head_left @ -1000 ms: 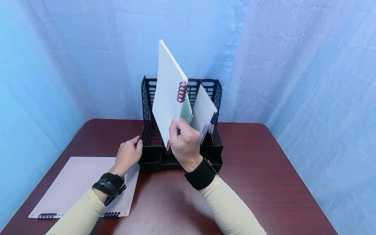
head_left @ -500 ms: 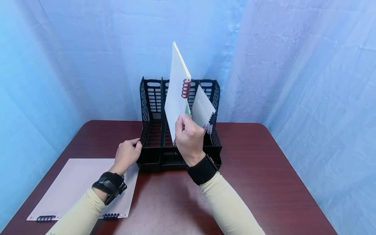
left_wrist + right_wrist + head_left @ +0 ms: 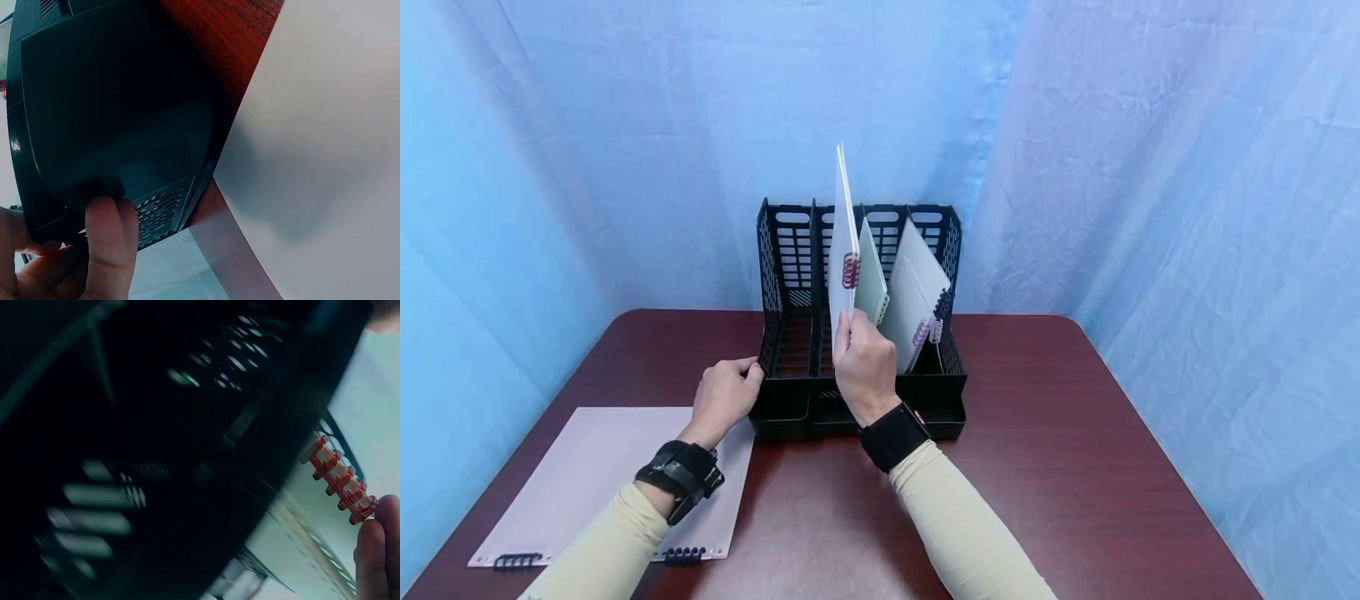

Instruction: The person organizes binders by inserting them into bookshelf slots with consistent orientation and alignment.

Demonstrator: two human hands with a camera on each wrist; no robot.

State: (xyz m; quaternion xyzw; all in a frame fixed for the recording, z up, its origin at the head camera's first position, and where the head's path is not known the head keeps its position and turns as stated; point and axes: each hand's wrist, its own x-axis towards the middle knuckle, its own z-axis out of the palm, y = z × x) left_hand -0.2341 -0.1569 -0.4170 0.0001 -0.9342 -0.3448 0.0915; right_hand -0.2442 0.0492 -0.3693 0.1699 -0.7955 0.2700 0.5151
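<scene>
My right hand [image 3: 867, 362] pinches the spine edge of a white notebook with dark red binding rings [image 3: 851, 271]. The notebook stands upright, lowered into the second compartment from the left of a black file organizer [image 3: 782, 406]. In the right wrist view my fingertips [image 3: 372, 550] sit right beside the red rings [image 3: 340, 478]. My left hand [image 3: 722, 396] holds the organizer's left front corner; in the left wrist view, its thumb [image 3: 107, 240] lies on the side wall. A pale green notebook [image 3: 871, 279] leans in the compartment right of the held one.
White notebooks with purple and black rings [image 3: 913, 287] lean at the organizer's right end. A large white notebook with black rings [image 3: 587, 483] lies flat under my left forearm. Bare brown tabletop [image 3: 1037, 433] spreads to the right; blue curtains [image 3: 700, 150] surround the table.
My right hand has shifted the red-ringed notebook right, then slightly back left and down into the organizer, turning it more edge-on. The left hand keeps its hold.
</scene>
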